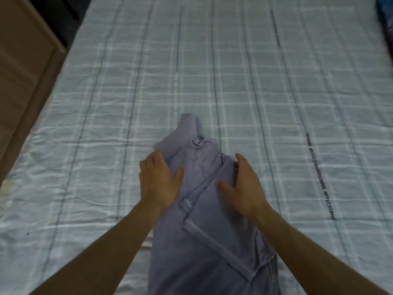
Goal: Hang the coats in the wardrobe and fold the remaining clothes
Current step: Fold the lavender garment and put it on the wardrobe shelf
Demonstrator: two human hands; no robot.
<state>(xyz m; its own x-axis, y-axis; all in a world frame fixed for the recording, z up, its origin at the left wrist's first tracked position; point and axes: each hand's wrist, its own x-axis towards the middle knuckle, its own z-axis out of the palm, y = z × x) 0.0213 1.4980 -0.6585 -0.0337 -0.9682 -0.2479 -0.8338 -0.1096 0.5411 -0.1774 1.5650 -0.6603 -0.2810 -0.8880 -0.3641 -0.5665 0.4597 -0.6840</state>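
Note:
A pale lilac garment [202, 167] with straps and a belt loop lies lengthways on the bed, folded into a narrow strip that runs from the near edge toward the middle. My left hand [157, 179] rests flat on its left side with straight fingers, thumb on the cloth. My right hand [244, 184] lies on the right side, its fingertips curled over the folded right edge of the cloth, thumb spread on top. No coat or wardrobe interior is in view.
The bed [276, 92] carries a light blue checked sheet with a printed text band at the right. A brown wooden cabinet [19, 71] stands along the left. A dark patterned cloth [386, 22] shows at the far right corner.

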